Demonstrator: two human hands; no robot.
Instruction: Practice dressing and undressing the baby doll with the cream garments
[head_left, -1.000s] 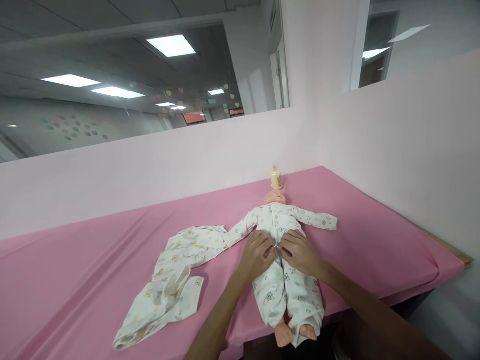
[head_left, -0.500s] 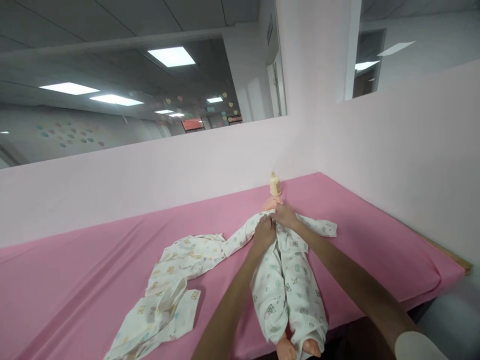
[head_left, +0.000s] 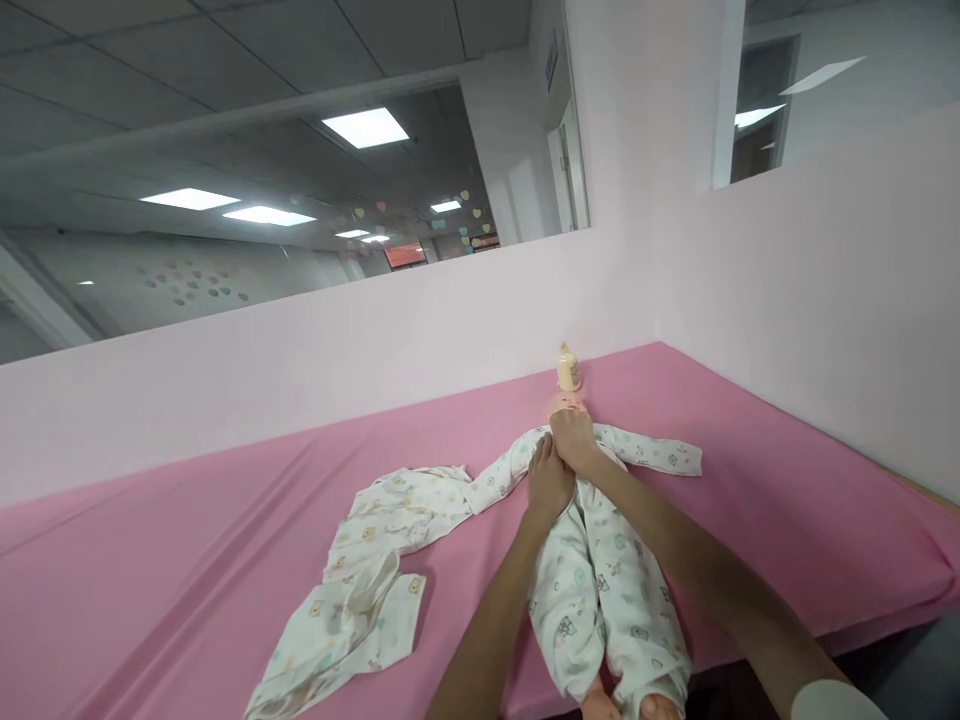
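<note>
A baby doll (head_left: 568, 400) lies on its back, feet toward me, in a white printed shirt (head_left: 651, 450) and matching trousers (head_left: 581, 580). Its sleeves stretch out to both sides. On the upper chest, my left hand (head_left: 550, 480) presses with bent fingers closed on the shirt front. Just above it, near the neck, my right hand (head_left: 574, 440) is closed on the shirt too, and the two hands touch. What lies between the fingertips is hidden. Part of the doll's face is covered by my right hand.
A second white printed baby garment (head_left: 375, 570) lies loosely spread left of the doll, touching its sleeve. A cream pump bottle (head_left: 568, 368) stands behind the head. Everything rests on a pink-covered table (head_left: 225, 520) against a wall with windows (head_left: 300, 200).
The view has shifted, so the doll and table appear farther right. My right hand has curled tighter and my left has come closer beneath it at the shirt's front.
</note>
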